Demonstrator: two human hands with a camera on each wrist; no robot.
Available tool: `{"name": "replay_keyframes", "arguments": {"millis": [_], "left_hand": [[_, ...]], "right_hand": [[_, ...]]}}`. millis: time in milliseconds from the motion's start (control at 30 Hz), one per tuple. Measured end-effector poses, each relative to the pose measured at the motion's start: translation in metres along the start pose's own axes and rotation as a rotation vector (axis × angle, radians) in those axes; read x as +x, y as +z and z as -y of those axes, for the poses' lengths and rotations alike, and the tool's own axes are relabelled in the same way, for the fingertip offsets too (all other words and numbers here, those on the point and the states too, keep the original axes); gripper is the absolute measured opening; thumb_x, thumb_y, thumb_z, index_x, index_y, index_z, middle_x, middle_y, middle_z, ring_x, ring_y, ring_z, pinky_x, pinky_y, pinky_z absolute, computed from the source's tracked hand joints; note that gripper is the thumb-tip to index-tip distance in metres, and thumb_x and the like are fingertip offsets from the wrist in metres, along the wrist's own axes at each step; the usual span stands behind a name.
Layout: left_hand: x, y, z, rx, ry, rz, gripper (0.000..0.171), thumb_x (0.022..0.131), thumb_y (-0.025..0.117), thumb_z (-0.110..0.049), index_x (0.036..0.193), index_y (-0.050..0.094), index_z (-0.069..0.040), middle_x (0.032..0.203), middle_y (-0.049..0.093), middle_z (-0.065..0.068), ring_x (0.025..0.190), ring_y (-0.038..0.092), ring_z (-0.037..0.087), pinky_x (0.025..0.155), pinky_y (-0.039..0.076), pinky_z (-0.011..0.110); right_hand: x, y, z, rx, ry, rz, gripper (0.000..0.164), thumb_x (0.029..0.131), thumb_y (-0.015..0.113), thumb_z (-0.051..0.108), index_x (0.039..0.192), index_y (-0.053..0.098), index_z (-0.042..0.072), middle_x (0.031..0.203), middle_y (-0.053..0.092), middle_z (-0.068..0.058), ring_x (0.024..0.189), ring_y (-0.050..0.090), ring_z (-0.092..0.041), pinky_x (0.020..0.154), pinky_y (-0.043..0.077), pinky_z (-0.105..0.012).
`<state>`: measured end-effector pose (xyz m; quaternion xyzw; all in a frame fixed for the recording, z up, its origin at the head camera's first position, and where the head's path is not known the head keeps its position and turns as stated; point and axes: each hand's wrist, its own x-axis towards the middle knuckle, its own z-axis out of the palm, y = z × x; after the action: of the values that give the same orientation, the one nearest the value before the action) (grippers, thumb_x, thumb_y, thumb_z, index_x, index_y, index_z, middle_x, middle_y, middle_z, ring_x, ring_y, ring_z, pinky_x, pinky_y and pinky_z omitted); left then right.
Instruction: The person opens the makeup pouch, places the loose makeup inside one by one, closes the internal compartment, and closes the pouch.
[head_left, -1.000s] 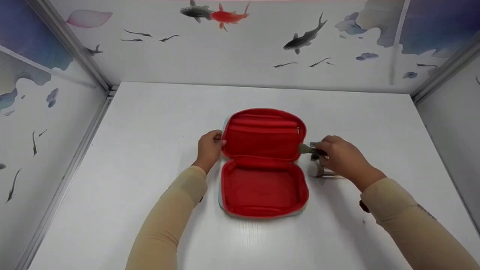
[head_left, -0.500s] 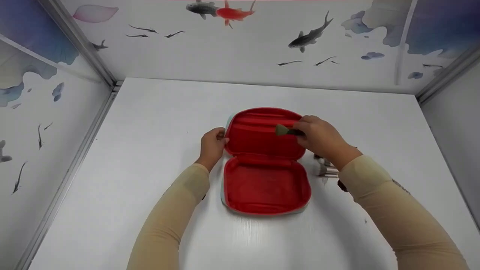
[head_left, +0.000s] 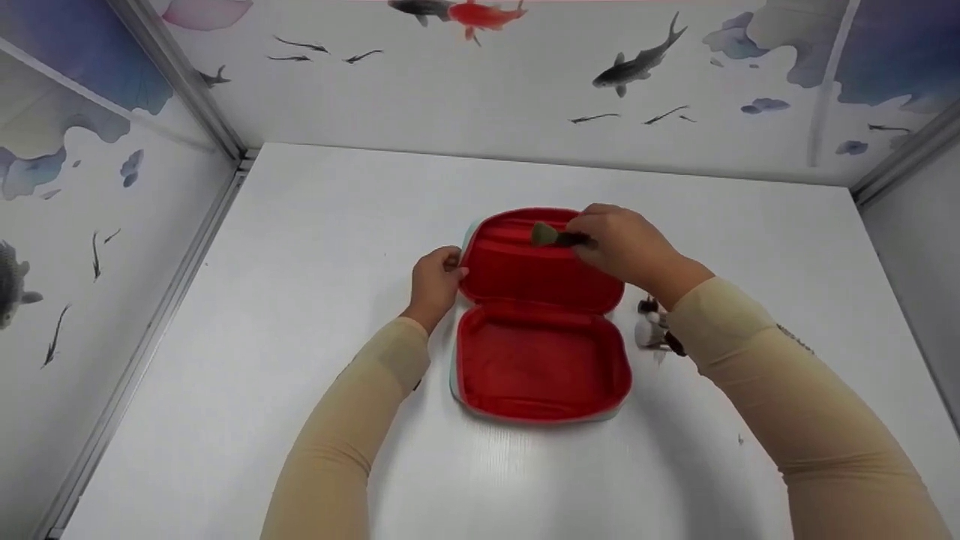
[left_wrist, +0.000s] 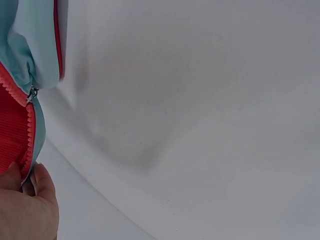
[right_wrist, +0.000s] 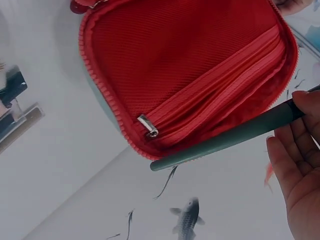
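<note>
A red-lined, pale blue zip-up cosmetic bag (head_left: 544, 360) lies open on the white table, its lid (head_left: 536, 279) raised at the back. My left hand (head_left: 436, 285) pinches the lid's left edge; in the left wrist view its thumb and fingers (left_wrist: 46, 182) grip the zipped rim. In front of the lid's upper right part, my right hand (head_left: 628, 241) holds a makeup brush (head_left: 544, 235) by the part near its bristles. The brush's green handle (right_wrist: 225, 136) stretches along the lid's top edge in the right wrist view, beside the inner pocket with its silver zip pull (right_wrist: 147, 126).
More makeup brushes (head_left: 646, 334) lie on the table right of the bag, partly hidden by the right forearm. White panels printed with fish (head_left: 637, 67) stand at the back and sides of the table (head_left: 337, 195).
My right hand has carried the brush from beside the bag's right side up and leftward over the lid. My left hand keeps its grip on the lid's edge. The head view has shifted slightly.
</note>
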<state>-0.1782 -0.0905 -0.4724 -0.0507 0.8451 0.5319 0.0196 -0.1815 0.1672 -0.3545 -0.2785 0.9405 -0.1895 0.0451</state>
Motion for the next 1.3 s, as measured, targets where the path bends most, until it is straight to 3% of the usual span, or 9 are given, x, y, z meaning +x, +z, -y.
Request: {"name": "replay_keyframes", "arguments": {"millis": [267,600,1300], "left_hand": [[0.000,-0.001,0.001,-0.008,0.022,-0.001,0.029,0.089,0.062,0.004,0.118,0.063,0.004,0.112,0.066,0.017,0.106,0.062,0.025,0.090,0.051,0.031],[0.001,0.000,0.002,0.025,0.054,-0.002,0.031,0.089,0.063,0.003,0.120,0.062,0.005,0.113,0.066,0.017,0.107,0.062,0.026,0.092,0.050,0.032],[-0.001,0.000,0.002,-0.015,0.031,-0.011,0.030,0.090,0.062,0.003,0.119,0.062,0.005,0.113,0.066,0.017,0.107,0.061,0.026,0.092,0.050,0.032]], "right_hand": [[0.017,0.001,0.009,0.039,-0.036,0.007,0.022,0.091,0.061,0.004,0.112,0.069,0.002,0.108,0.067,-0.012,0.099,0.060,-0.026,0.088,0.051,-0.042],[0.025,0.005,0.012,0.050,-0.069,-0.028,0.020,0.091,0.064,0.006,0.111,0.068,0.002,0.106,0.067,-0.010,0.099,0.061,-0.025,0.089,0.051,-0.039],[0.036,0.013,0.014,0.104,0.043,0.050,0.028,0.093,0.063,0.009,0.120,0.064,0.003,0.115,0.064,-0.012,0.106,0.059,-0.026,0.094,0.049,-0.042]]}}
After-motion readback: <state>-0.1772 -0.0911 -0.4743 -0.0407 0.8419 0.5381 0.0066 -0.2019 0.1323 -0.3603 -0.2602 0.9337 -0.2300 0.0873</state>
